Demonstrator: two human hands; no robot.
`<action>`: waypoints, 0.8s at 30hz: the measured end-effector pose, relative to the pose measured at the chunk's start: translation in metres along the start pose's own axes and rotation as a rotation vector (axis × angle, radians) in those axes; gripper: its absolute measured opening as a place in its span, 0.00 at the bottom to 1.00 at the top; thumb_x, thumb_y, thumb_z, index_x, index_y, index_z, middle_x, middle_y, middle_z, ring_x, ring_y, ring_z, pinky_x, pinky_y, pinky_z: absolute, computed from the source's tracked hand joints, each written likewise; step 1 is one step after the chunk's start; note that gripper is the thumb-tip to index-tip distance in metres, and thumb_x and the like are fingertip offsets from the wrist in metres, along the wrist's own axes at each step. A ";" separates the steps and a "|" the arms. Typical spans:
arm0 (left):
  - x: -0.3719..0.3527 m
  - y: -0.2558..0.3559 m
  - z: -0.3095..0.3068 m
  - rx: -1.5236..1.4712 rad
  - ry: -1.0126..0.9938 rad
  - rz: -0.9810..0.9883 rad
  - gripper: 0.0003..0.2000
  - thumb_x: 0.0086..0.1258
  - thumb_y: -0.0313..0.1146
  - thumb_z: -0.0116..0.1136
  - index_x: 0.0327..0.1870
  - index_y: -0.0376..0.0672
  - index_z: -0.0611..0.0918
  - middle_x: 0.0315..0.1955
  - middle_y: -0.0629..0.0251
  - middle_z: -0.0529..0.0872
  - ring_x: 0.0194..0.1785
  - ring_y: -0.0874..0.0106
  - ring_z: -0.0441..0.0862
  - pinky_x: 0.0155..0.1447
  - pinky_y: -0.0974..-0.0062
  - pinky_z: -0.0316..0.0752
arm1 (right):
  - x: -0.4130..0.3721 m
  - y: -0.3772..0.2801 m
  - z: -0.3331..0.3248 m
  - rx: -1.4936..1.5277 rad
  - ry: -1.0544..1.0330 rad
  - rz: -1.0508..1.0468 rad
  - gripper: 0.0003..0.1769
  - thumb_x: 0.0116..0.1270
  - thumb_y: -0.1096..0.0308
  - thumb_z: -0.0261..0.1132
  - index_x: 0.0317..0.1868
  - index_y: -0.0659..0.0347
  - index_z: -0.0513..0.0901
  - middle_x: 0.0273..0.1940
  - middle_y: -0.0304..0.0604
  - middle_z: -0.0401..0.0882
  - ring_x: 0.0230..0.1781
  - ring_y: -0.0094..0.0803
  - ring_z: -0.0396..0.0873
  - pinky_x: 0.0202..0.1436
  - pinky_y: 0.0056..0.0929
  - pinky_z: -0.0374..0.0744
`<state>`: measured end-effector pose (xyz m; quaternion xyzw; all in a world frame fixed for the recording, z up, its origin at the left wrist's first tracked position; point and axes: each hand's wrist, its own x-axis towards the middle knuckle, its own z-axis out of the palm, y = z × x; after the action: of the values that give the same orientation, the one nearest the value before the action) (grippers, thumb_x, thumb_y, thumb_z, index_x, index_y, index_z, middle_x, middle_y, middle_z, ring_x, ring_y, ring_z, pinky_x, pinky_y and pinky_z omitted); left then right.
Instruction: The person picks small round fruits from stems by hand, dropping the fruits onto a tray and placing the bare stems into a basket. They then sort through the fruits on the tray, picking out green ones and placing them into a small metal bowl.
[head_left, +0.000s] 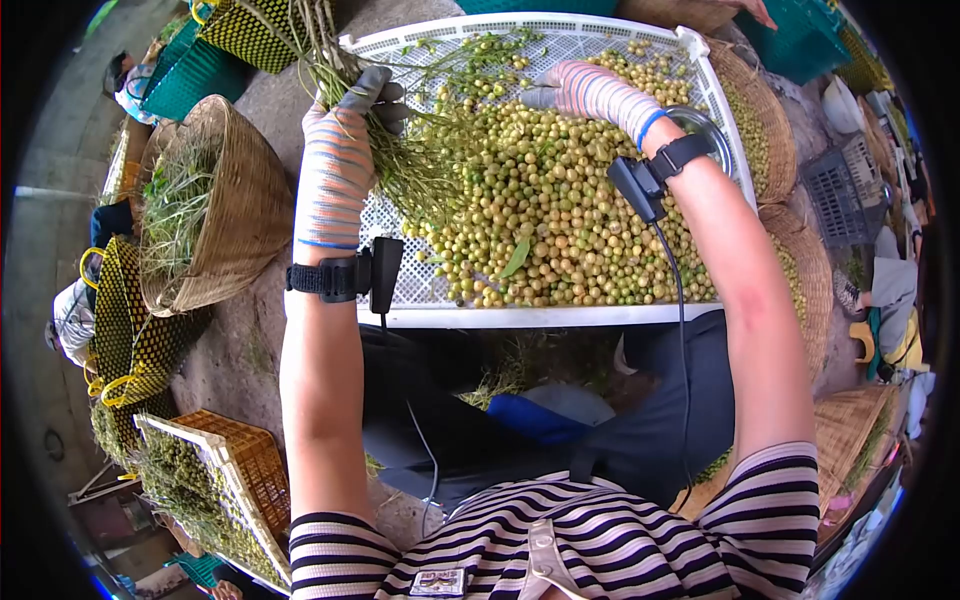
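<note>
My left hand [345, 150], in a striped glove with grey fingers, is closed around a bundle of thin green-brown stems [400, 165]. The bundle's twiggy ends hang over the left side of a white mesh tray [540, 317]. Small round yellow-green fruits [560, 210] cover most of that tray, with a single green leaf [516, 257] among them. Over the far part of the fruits, my right hand [590, 95] wears a matching glove. Its fingers reach left, stretched out, close to some fruit-bearing sprigs [490, 65]. Their tips are partly hard to make out.
A wicker basket [230, 200] of stripped stems stands at left, beside yellow-and-black woven baskets [135, 330]. A crate [225, 470] of fruit on stems lies lower left. Round baskets [800, 260] and a dark crate [845, 190] flank the right. Other people are around the edges.
</note>
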<state>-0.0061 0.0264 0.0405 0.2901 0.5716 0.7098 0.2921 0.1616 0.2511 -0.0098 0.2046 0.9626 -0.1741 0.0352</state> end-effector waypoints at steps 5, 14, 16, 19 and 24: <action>0.003 0.003 -0.017 -0.098 0.089 -0.027 0.08 0.65 0.32 0.55 0.39 0.39 0.80 0.28 0.66 0.83 0.24 0.75 0.79 0.28 0.78 0.74 | 0.000 0.000 0.003 -0.241 -0.038 0.070 0.29 0.58 0.40 0.57 0.46 0.56 0.80 0.38 0.53 0.80 0.43 0.42 0.79 0.49 0.38 0.74; -0.020 0.018 0.011 -0.080 -0.209 -0.010 0.10 0.66 0.36 0.54 0.38 0.38 0.80 0.26 0.66 0.82 0.27 0.75 0.79 0.32 0.77 0.74 | 0.017 -0.075 0.012 0.965 -0.024 -0.470 0.28 0.62 0.56 0.61 0.60 0.58 0.67 0.56 0.45 0.71 0.55 0.34 0.71 0.60 0.31 0.70; -0.016 0.017 -0.002 -0.097 -0.210 -0.069 0.10 0.66 0.36 0.54 0.38 0.38 0.80 0.26 0.65 0.82 0.27 0.75 0.79 0.32 0.78 0.74 | 0.010 -0.093 0.019 1.228 -0.229 -0.238 0.19 0.70 0.61 0.50 0.57 0.58 0.69 0.53 0.42 0.73 0.52 0.31 0.73 0.55 0.26 0.75; -0.028 0.029 0.006 -0.022 -0.125 -0.031 0.12 0.68 0.36 0.50 0.41 0.36 0.79 0.26 0.62 0.82 0.27 0.74 0.78 0.32 0.78 0.74 | 0.010 -0.084 0.014 0.178 -0.051 -0.510 0.17 0.71 0.64 0.48 0.57 0.58 0.69 0.52 0.42 0.74 0.49 0.29 0.75 0.52 0.25 0.77; 0.005 -0.027 -0.050 -0.090 -0.180 -0.035 0.18 0.66 0.49 0.42 0.37 0.44 0.77 0.21 0.70 0.80 0.24 0.79 0.77 0.30 0.78 0.74 | 0.022 -0.070 0.029 0.023 -0.025 -0.135 0.25 0.61 0.43 0.55 0.48 0.54 0.79 0.43 0.46 0.80 0.45 0.42 0.77 0.50 0.35 0.75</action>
<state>-0.0443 0.0027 0.0056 0.3293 0.5154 0.7008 0.3672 0.1129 0.1893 -0.0171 0.1372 0.9717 -0.1896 0.0328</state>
